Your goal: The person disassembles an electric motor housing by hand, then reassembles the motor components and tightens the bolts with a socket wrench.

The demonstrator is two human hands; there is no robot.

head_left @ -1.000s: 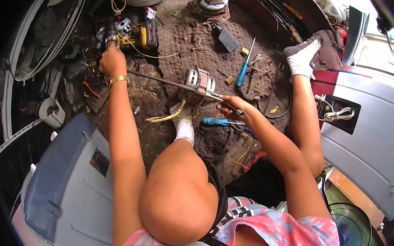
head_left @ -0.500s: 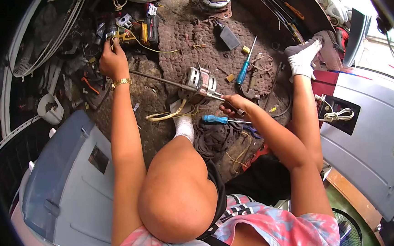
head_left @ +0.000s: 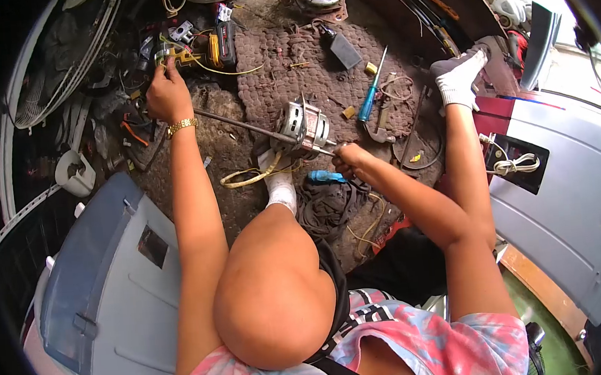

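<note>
A long metal rod [head_left: 240, 124] runs slantwise across the electric motor [head_left: 303, 128], which rests near my white-socked foot. My left hand [head_left: 169, 96] is closed round the rod's far left end, beside the yellow cordless drill [head_left: 187, 56]; what its fingertips touch there is hard to make out. With curled fingers, my right hand [head_left: 352, 161] grips the rod's other end, close to the motor's shaft. A pale cable [head_left: 254, 179] trails from the motor. Just below my right hand lies a blue-handled screwdriver [head_left: 326, 176], its tip hidden.
On the woven mat [head_left: 271, 71] lie a dark bottle [head_left: 344, 51], a second blue screwdriver [head_left: 372, 95] and a hammer [head_left: 382, 129]. Orange-handled pliers [head_left: 133, 129] are at the left. Grey appliance panels [head_left: 141, 296] stand on both sides.
My right hand has shifted slightly left and up, closing its fingers tighter and covering the rod's end that showed before. My left hand has moved slightly left. The view has shifted a little.
</note>
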